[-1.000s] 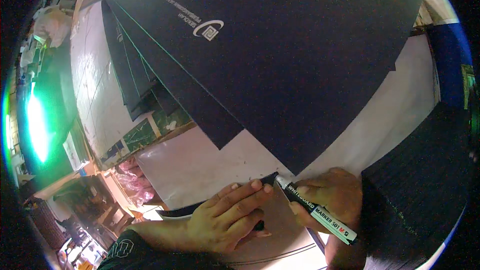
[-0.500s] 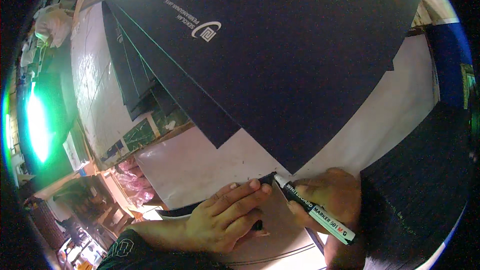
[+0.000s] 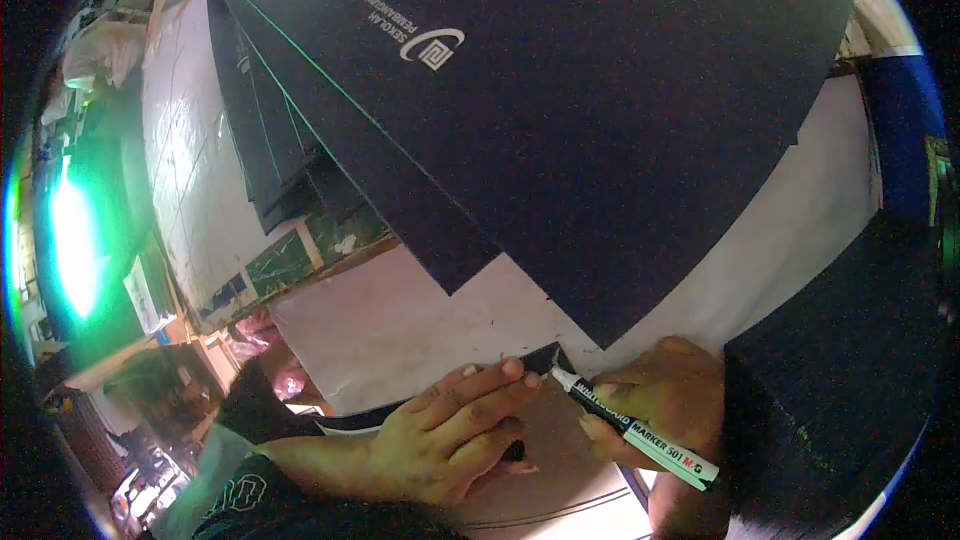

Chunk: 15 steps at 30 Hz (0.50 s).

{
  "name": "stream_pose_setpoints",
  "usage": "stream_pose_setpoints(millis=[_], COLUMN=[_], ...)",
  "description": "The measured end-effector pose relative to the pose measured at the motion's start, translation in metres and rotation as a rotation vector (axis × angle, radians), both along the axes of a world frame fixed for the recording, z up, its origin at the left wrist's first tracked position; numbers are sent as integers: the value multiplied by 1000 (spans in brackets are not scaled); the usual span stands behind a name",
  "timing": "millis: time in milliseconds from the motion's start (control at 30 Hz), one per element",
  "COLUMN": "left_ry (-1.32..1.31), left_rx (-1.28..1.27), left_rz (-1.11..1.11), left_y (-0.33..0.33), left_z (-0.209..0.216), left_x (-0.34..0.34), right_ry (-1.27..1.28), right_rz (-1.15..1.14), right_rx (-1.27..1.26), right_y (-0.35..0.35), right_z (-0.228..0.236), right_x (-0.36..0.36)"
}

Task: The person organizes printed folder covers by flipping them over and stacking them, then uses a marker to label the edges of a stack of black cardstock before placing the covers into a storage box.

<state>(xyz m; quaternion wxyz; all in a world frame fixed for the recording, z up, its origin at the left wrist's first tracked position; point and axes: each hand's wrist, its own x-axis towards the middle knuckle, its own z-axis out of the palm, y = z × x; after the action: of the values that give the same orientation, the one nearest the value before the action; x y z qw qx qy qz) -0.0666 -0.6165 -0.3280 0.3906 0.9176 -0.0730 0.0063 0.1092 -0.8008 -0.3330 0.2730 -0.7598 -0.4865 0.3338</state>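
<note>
White lettering (image 3: 385,18) in two slanting lines runs beside a white emblem (image 3: 435,48), a square figure within a curved band, on the topmost dark panel (image 3: 620,150). Print also lines the barrel of a marker (image 3: 640,432) in the right hand (image 3: 665,395), pale on the black section, dark with a touch of red on the white. White outlined characters (image 3: 238,493) mark the left sleeve (image 3: 280,512).

- Light (image 3: 75,240): glaring white, green-haloed, far left
- Table (image 3: 180,130): pale, glossy at left
- Panel (image 3: 903,130): blue, right edge
- Lower left: dim, cluttered
</note>
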Motion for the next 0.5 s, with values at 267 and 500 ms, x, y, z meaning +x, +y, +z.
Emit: stream_pose_setpoints(millis=[267, 500], left_ry=[9, -8], left_rx=[21, 38], left_rz=[-24, -18], left_y=[3, -1], left_z=[1, -5], left_x=[1, -4], right_ry=[10, 8], right_rz=[-38, -102], right_rx=[-61, -26], right_y=[9, 10], right_z=[11, 10], right_x=[-3, -8])
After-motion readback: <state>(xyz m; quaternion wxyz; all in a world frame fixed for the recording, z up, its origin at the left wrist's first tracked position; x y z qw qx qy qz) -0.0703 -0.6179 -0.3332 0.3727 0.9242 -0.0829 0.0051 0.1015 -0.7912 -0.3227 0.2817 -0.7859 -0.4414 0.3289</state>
